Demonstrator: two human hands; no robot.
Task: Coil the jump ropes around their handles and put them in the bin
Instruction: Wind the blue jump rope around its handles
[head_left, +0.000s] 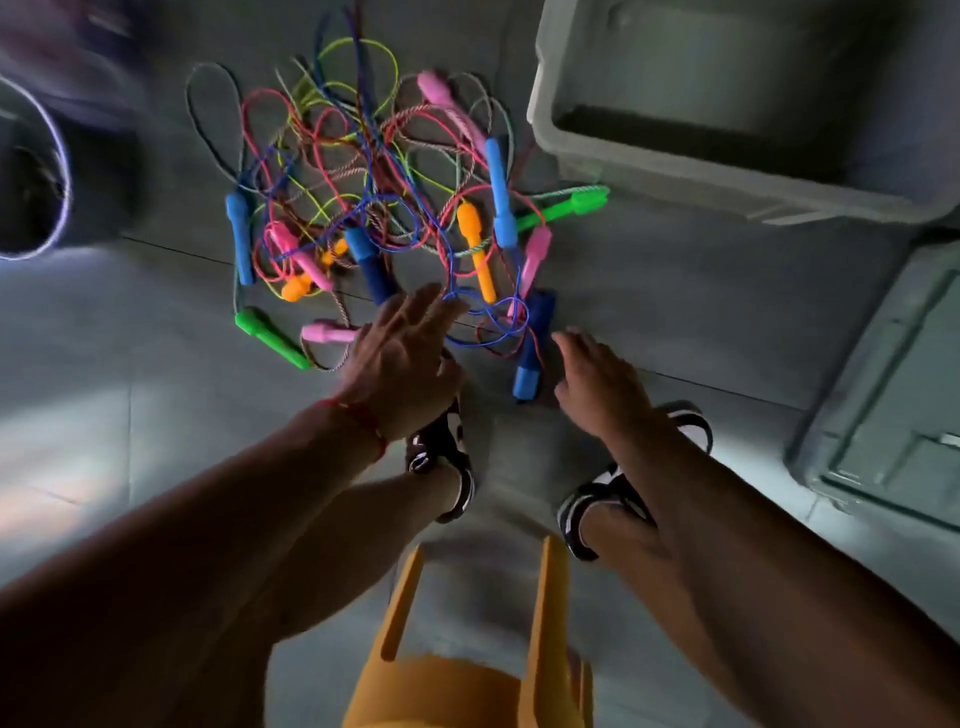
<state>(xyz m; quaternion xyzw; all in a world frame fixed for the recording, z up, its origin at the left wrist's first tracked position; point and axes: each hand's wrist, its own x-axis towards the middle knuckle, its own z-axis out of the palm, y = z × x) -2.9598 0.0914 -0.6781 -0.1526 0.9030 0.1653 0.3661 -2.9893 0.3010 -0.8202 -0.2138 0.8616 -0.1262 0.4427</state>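
A tangled pile of jump ropes (379, 208) with coloured handles lies on the floor (156, 338), at 12 o'clock from the hands. The bin (727, 171) stands at 2 o'clock from the pile, just beside it. Left hand (402, 364): fingers straight and slightly apart, over the pile's near edge, gripping nothing. Right hand (597, 379): fingers relaxed, holding nothing, just beside a blue handle (530, 358)

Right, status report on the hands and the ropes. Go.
Left hand open, right hand open, both reaching, holding nothing. Jump ropes one tangled heap on the floor, none coiled. Bin beyond the heap, nothing visible inside.
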